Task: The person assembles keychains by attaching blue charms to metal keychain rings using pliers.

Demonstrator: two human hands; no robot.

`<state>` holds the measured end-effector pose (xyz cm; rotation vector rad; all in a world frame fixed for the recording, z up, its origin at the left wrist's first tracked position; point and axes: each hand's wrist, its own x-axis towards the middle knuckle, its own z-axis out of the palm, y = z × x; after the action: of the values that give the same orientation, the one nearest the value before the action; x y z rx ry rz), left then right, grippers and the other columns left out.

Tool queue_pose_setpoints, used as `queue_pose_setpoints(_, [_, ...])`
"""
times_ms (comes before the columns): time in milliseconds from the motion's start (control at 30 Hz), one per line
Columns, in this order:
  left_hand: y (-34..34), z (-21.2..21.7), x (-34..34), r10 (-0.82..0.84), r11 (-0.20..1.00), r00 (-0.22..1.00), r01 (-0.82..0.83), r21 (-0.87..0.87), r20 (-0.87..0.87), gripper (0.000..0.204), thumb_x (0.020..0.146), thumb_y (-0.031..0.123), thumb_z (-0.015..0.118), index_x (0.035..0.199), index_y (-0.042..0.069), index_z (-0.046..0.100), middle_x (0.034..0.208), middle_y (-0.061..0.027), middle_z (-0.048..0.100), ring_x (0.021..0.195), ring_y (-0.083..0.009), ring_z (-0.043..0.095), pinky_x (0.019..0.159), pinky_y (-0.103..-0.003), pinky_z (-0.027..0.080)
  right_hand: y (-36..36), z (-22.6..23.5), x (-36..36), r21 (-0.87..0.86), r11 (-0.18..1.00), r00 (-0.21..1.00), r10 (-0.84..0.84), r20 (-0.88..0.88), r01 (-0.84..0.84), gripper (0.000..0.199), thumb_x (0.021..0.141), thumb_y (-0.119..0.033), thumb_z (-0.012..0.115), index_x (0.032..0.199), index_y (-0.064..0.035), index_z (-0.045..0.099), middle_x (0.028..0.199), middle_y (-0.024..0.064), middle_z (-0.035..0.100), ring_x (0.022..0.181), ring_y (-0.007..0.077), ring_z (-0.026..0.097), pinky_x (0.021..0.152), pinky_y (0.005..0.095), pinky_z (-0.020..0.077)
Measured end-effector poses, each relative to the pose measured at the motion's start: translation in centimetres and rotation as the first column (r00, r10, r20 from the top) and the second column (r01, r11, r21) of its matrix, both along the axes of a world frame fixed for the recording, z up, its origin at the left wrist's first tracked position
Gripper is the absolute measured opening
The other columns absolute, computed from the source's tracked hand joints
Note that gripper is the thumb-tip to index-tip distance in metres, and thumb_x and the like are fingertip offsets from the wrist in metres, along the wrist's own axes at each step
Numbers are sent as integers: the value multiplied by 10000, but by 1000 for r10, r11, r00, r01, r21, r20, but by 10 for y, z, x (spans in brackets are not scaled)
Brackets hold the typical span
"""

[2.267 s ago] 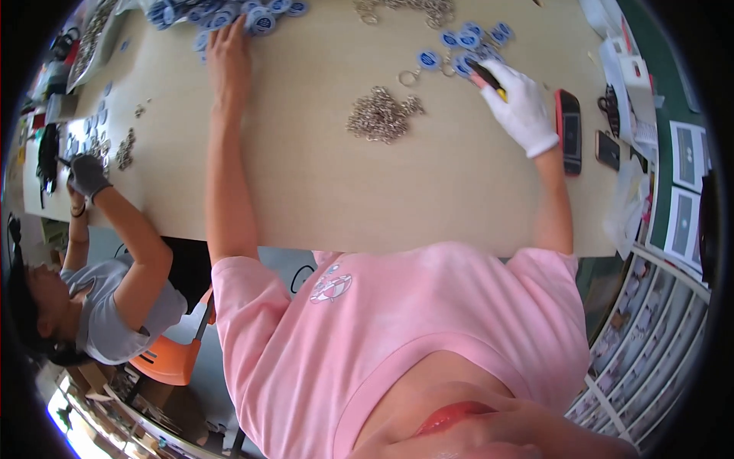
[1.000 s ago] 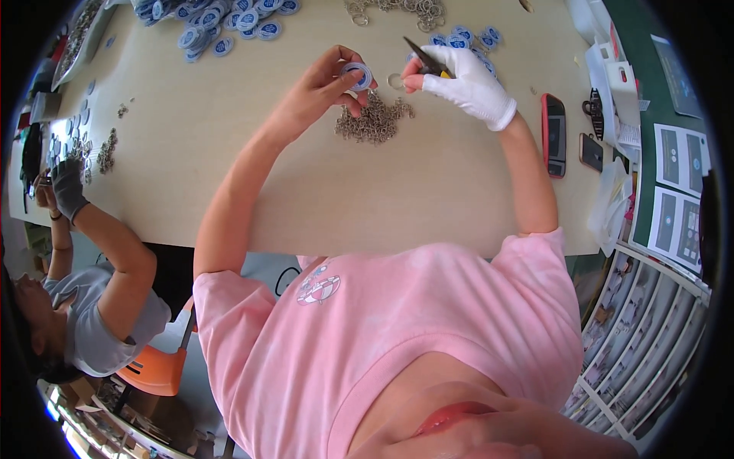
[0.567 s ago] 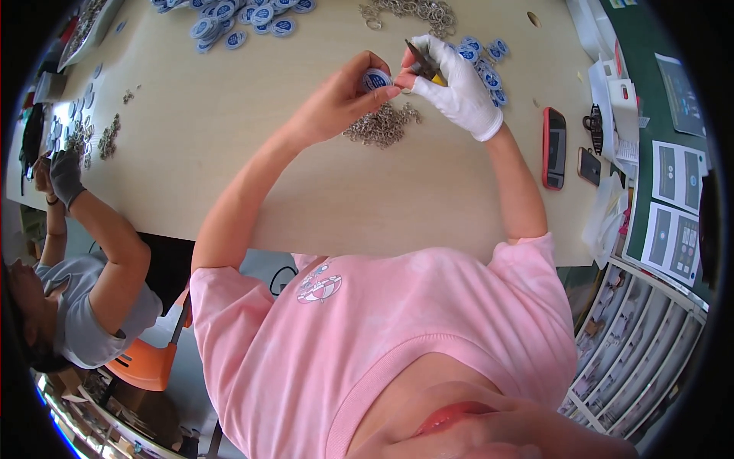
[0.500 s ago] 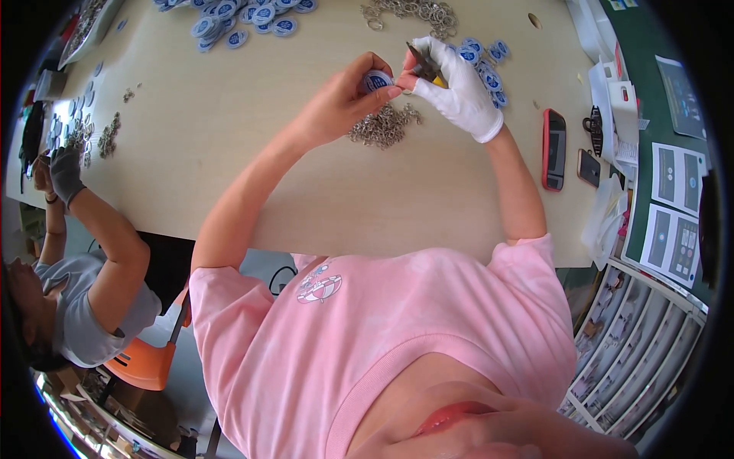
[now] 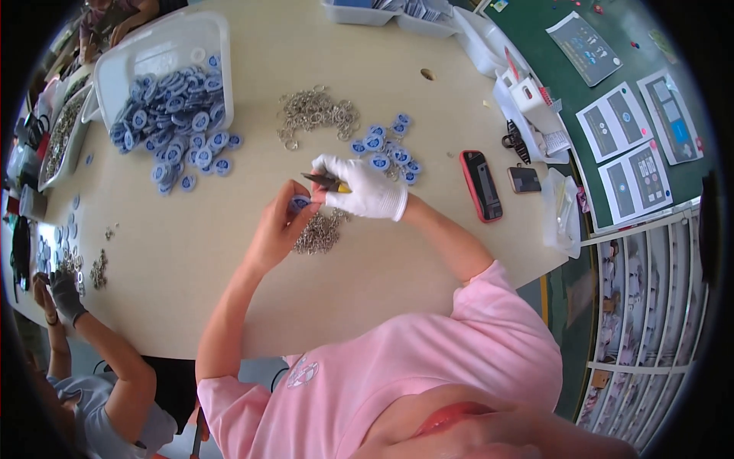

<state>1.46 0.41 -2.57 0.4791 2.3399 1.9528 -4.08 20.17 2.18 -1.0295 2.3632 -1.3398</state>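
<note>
My bare left hand (image 5: 277, 226) pinches a round blue-and-white tag (image 5: 299, 203) between thumb and fingers. Close against it, my right hand (image 5: 365, 191) in a white glove grips a pair of pliers (image 5: 327, 182) with dark jaws and a yellow handle. The right thumb and finger meet near the tag's edge; any small part between them is hidden. Just below both hands lies a heap of small metal chain links (image 5: 319, 233). Beyond them are a pile of split rings (image 5: 313, 111) and, to the right, a group of blue round tags (image 5: 380, 161) with metal pieces among them.
A translucent bin (image 5: 222, 46) on its side spills many blue tags (image 5: 174, 107) at far left. A red-cased phone (image 5: 481, 187) and a smaller phone (image 5: 524, 180) lie right, near white trays (image 5: 563, 214). A co-worker's gloved hand (image 5: 67, 297) works at the left edge.
The view has shifted, so more of the table's far side shows and everything sits lower and further left. Both hands keep their hold on the tag and pliers.
</note>
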Motion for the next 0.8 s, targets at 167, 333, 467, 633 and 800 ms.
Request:
queue_pose_setpoints(167, [7, 16, -1, 122, 993, 992, -122, 1, -43, 134, 901, 100, 680, 912, 12, 579, 708, -23, 551, 634, -83, 479, 562, -258, 416, -1, 13, 7, 54, 991, 990, -117, -84, 122, 263, 883, -148, 676, 1072, -31, 537, 837, 101, 667, 771, 241, 659, 738, 324, 510])
queue_pose_setpoints(333, [-5, 13, -1, 242, 967, 960, -251, -52, -138, 85, 838, 73, 722, 900, 18, 704, 787, -48, 671, 678, -109, 578, 600, -257, 468, -6, 13, -3, 129, 983, 985, -114, -132, 131, 259, 889, -218, 657, 1059, -36, 584, 843, 150, 686, 757, 307, 685, 655, 381, 509])
queue_pose_setpoints(467, [-7, 7, -8, 289, 938, 936, -319, -135, -202, 95, 837, 65, 714, 919, 18, 712, 798, -61, 675, 677, -121, 584, 608, -261, 475, 1, -35, -71, 222, 956, 829, -40, -557, 195, 338, 874, -270, 653, 1119, -45, 597, 947, 185, 657, 876, 373, 647, 761, 450, 523])
queue_pose_setpoints(633, [-22, -8, -20, 378, 905, 899, -410, -119, -219, 116, 838, 79, 715, 931, 10, 710, 833, -72, 690, 701, -139, 617, 641, -271, 504, -16, -48, -102, 346, 921, 860, 22, -510, 181, 359, 855, -288, 668, 1137, -75, 600, 1060, 148, 611, 966, 378, 613, 825, 450, 508])
queue_pose_setpoints(800, [-33, -17, -30, 461, 880, 869, -474, -34, -178, 126, 845, 89, 708, 948, 17, 714, 843, -78, 692, 721, -143, 635, 653, -275, 511, -21, -60, -107, 428, 878, 877, 20, -481, 215, 325, 870, -294, 659, 1106, -77, 601, 1056, 138, 604, 953, 377, 615, 798, 455, 510])
